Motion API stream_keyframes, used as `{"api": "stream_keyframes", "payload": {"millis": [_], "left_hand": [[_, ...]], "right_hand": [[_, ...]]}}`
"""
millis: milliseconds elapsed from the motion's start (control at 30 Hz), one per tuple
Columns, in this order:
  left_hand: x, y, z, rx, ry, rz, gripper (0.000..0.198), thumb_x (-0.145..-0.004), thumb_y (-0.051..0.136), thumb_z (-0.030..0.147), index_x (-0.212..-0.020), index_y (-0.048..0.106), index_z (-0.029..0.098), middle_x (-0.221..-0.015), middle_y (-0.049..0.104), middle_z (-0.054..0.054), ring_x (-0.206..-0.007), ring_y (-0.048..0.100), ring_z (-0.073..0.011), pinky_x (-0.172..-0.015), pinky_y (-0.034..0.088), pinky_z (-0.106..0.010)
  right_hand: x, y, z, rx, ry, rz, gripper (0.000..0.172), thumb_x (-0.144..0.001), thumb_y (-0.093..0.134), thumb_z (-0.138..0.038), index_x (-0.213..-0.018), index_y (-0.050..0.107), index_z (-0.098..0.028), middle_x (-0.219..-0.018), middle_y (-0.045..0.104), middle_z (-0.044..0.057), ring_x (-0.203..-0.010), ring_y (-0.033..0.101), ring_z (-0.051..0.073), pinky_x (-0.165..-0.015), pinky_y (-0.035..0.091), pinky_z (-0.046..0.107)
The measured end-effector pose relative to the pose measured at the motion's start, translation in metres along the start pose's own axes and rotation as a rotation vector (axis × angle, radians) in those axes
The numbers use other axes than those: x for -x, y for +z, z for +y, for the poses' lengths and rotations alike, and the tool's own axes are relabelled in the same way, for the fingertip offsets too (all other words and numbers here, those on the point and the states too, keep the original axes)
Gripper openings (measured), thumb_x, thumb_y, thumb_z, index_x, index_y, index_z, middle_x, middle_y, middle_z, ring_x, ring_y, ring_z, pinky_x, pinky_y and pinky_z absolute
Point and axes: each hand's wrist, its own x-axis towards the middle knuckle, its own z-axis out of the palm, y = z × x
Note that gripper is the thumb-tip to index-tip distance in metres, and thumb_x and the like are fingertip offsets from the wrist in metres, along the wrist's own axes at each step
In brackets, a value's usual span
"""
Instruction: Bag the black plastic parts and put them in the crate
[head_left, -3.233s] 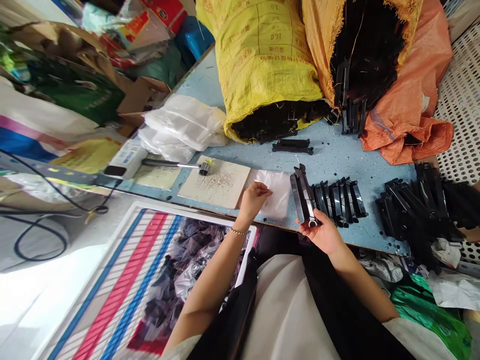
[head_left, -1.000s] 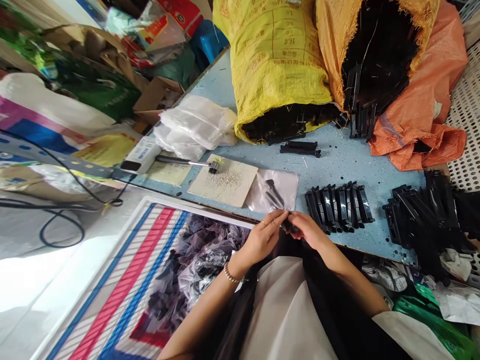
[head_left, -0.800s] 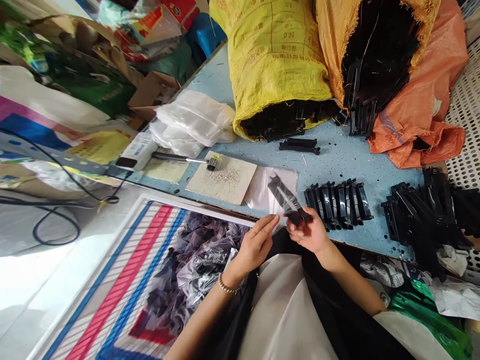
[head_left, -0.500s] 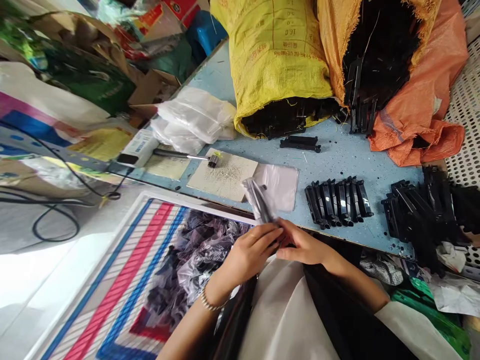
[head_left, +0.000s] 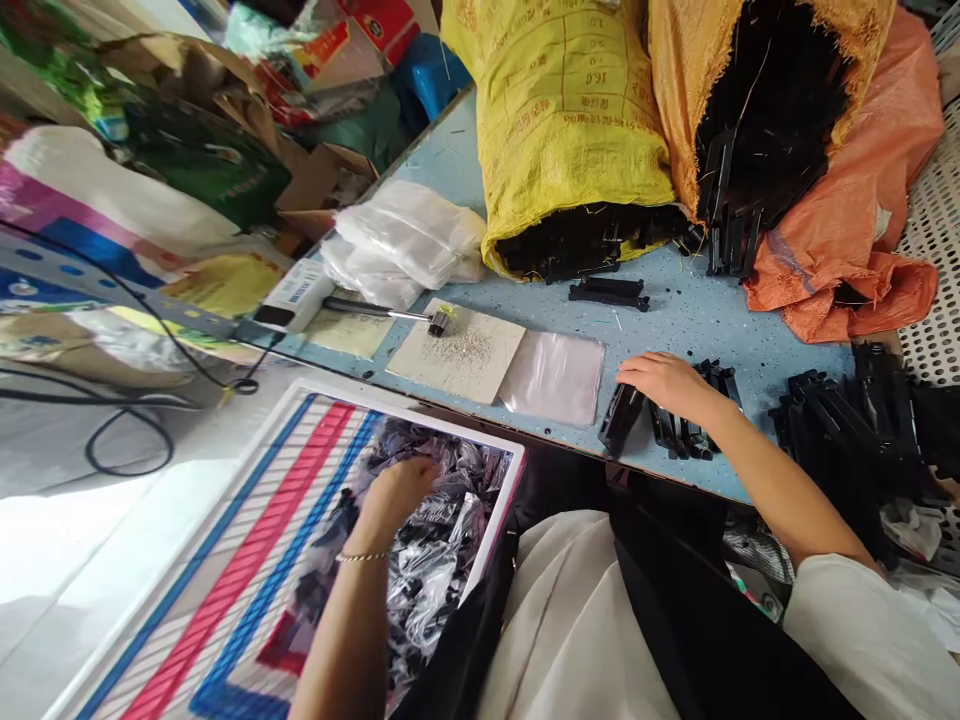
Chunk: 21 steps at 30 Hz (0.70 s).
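My right hand [head_left: 664,385] is on the left end of a row of black plastic parts [head_left: 679,432] near the table's front edge, its fingers on the leftmost part [head_left: 621,418]. My left hand [head_left: 401,490], with its fingers curled, is over the striped bin [head_left: 330,425], above a heap of clear bags with dark contents [head_left: 431,560]. What is in its fingers, if anything, is hidden. A stack of flat clear bags [head_left: 559,375] lies left of the row, beside a cardboard square [head_left: 457,350] with a black-tipped tool [head_left: 439,320] on it.
A yellow sack [head_left: 570,120] and an orange sack [head_left: 885,200] with black parts stand at the back. More black parts [head_left: 832,430] are piled at the right. White plastic bags [head_left: 412,235] and a white box [head_left: 296,290] are at the left. A cable [head_left: 180,350] hangs there.
My hands have moved apart from the clear bag they held together. The left went over the bin, the right to the black parts. The held bag no longer shows between them.
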Motion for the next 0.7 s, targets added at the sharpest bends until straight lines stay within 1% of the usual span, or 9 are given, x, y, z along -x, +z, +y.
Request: {"api": "stream_keyframes", "payload": {"millis": [67, 133, 200, 267, 333, 400, 500, 600, 700], "left_hand": [[-0.006, 0.008, 0.053, 0.057, 0.081, 0.017, 0.031, -0.092, 0.048, 0.041, -0.085, 0.071, 0.023, -0.071, 0.072, -0.002, -0.067, 0.067, -0.0184, -0.067, 0.051, -0.026], [-0.014, 0.020, 0.117, 0.135, 0.300, 0.150, 0.033, -0.097, 0.044, 0.038, -0.095, 0.072, 0.020, -0.091, 0.074, -0.007, -0.084, 0.068, -0.0194, -0.080, 0.051, -0.027], [-0.025, 0.036, 0.175, 0.081, 0.423, 0.265, 0.033, -0.098, 0.046, 0.034, -0.108, 0.071, 0.016, -0.111, 0.070, -0.015, -0.098, 0.066, -0.0248, -0.087, 0.052, -0.033], [-0.038, 0.050, 0.213, -0.030, 0.472, 0.269, 0.030, -0.095, 0.051, 0.029, -0.110, 0.070, 0.012, -0.116, 0.066, -0.020, -0.105, 0.062, -0.0309, -0.085, 0.052, -0.039], [-0.052, 0.057, 0.226, -0.074, 0.483, 0.220, 0.022, -0.093, 0.051, 0.019, -0.099, 0.072, 0.012, -0.112, 0.066, -0.020, -0.104, 0.062, -0.0312, -0.079, 0.053, -0.038], [-0.066, 0.055, 0.218, 0.014, 0.441, 0.175, 0.017, -0.089, 0.054, 0.014, -0.084, 0.070, 0.015, -0.105, 0.067, -0.015, -0.096, 0.064, -0.0267, -0.075, 0.051, -0.035], [-0.083, 0.045, 0.196, 0.322, 0.309, 0.080, 0.009, -0.083, 0.066, 0.023, -0.076, 0.065, 0.017, -0.086, 0.068, -0.006, -0.076, 0.065, -0.0196, -0.069, 0.050, -0.030], [-0.085, 0.040, 0.187, 0.556, 0.238, -0.010, 0.015, -0.087, 0.061, 0.032, -0.082, 0.062, 0.018, -0.073, 0.066, -0.002, -0.068, 0.064, -0.0174, -0.066, 0.049, -0.029], [-0.073, 0.045, 0.199, 0.377, 0.314, 0.150, 0.019, -0.090, 0.059, 0.036, -0.093, 0.062, 0.017, -0.088, 0.069, -0.008, -0.080, 0.066, -0.0216, -0.074, 0.050, -0.033]], "right_hand": [[0.010, -0.011, 0.000, -0.122, 0.103, 0.104, 0.032, -0.092, 0.054, -0.011, -0.117, 0.070, -0.024, -0.119, 0.071, 0.006, -0.105, 0.064, 0.023, -0.088, 0.049, 0.036], [0.020, -0.014, 0.000, -0.309, 0.252, 0.231, 0.028, -0.093, 0.058, -0.022, -0.118, 0.070, -0.025, -0.115, 0.071, 0.006, -0.102, 0.066, 0.023, -0.085, 0.051, 0.035], [0.029, -0.007, -0.004, -0.557, 0.407, 0.362, 0.027, -0.091, 0.062, -0.032, -0.115, 0.071, -0.024, -0.108, 0.073, 0.005, -0.097, 0.067, 0.023, -0.083, 0.053, 0.034], [0.038, 0.004, -0.011, -0.848, 0.553, 0.474, 0.029, -0.088, 0.066, -0.040, -0.111, 0.072, -0.023, -0.100, 0.074, 0.004, -0.090, 0.069, 0.022, -0.080, 0.055, 0.034], [0.046, 0.016, -0.021, -1.134, 0.675, 0.529, 0.035, -0.083, 0.071, -0.047, -0.107, 0.073, -0.023, -0.092, 0.074, 0.003, -0.080, 0.069, 0.020, -0.072, 0.056, 0.033], [0.055, 0.025, -0.033, -1.357, 0.744, 0.539, 0.038, -0.076, 0.077, -0.051, -0.100, 0.073, -0.022, -0.081, 0.072, 0.001, -0.070, 0.068, 0.018, -0.064, 0.055, 0.030], [0.063, 0.032, -0.051, -1.576, 0.765, 0.528, 0.039, -0.068, 0.084, -0.053, -0.083, 0.071, -0.020, -0.072, 0.068, 0.000, -0.061, 0.066, 0.016, -0.058, 0.053, 0.028], [0.061, 0.036, -0.065, -1.713, 0.757, 0.486, 0.038, -0.063, 0.087, -0.051, -0.072, 0.068, -0.019, -0.067, 0.066, 0.000, -0.057, 0.065, 0.016, -0.056, 0.053, 0.029], [0.051, 0.038, -0.073, -1.789, 0.740, 0.465, 0.036, -0.062, 0.088, -0.047, -0.070, 0.068, -0.019, -0.064, 0.065, 0.000, -0.054, 0.063, 0.014, -0.056, 0.051, 0.028]]}}
